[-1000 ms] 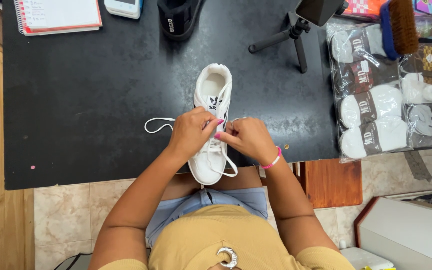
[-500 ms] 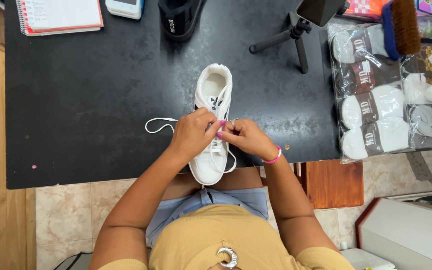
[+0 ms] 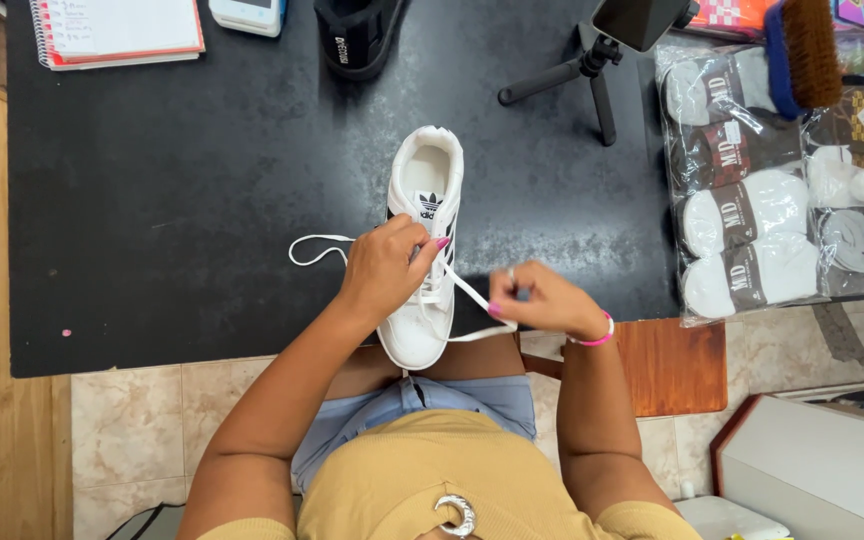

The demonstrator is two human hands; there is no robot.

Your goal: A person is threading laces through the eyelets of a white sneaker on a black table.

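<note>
Pinching the white lace (image 3: 472,297) with both hands, you have it drawn taut across the shoe. Your left hand (image 3: 384,270) sits on top of the white sneaker (image 3: 424,250), fingers closed over the lacing at mid-shoe. Your right hand (image 3: 542,300) is off to the sneaker's right side, near the surface's front edge, fingers curled shut on the lace's other run, which stretches in a straight line from the eyelets to that hand and loops back under it toward the toe. A pink bracelet (image 3: 597,335) circles the right wrist.

Sneaker: white upper, white sole, dark stripes on the side, dark mark on the insole. It lies flat on the black surface (image 3: 182,200), heel away from you, toe overhanging the near edge. A loose lace end (image 3: 317,248) trails in a loop to the left of the left hand.

Containers: a clear plastic bag (image 3: 742,190) at the right holds rolled sock pairs, white and dark, each in a paper band; a second bag beside it holds more, contents partly hidden. A brush (image 3: 802,45) with brown bristles rests on the bags.

Further out: a small black tripod (image 3: 592,75), a black shoe (image 3: 357,35), and a spiral notebook (image 3: 117,30) at the far edge.
</note>
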